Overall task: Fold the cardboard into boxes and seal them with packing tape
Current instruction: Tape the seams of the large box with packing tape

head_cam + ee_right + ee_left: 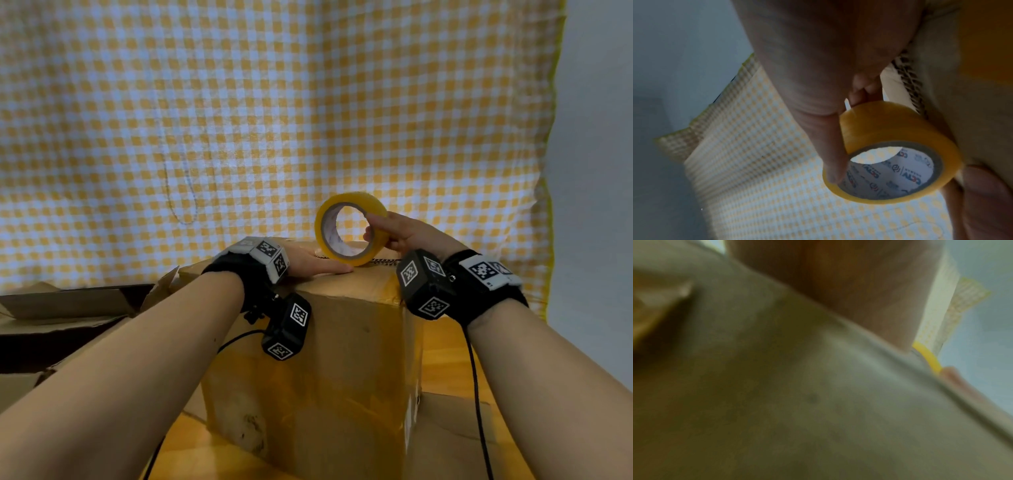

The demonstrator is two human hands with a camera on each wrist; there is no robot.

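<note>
Head view is filled at the back by a yellow-and-white checked cloth (274, 120) hanging as a backdrop, with a plain grey wall (596, 137) to its right. Below it, in the middle, stands a closed cardboard box (342, 359), its near face and right corner glossy with yellowish tape; it sits on a wooden floor (445, 359). To the left lie opened and flattened cardboard pieces (68, 308), dark inside, and another flat cardboard sheet (455, 431) lies at the box's lower right.

Both forearms reach in from the bottom edge, each wearing a black wrist strap with marker-covered camera blocks and a black cable. The left hand (315, 262) lies flat on the top front edge of the box, fingers straight and pressing down, the tips just beside the bottom of the roll. The left wrist view is blurred, showing mostly the box surface close up.

The right hand (407, 234) holds a roll of yellow packing tape (349, 228) upright on its edge on top of the box, its open core facing the camera. In the right wrist view the thumb (835, 164) hooks into the printed core while the other fingers (865, 91) curl over the outer band, pinching the roll.
</note>
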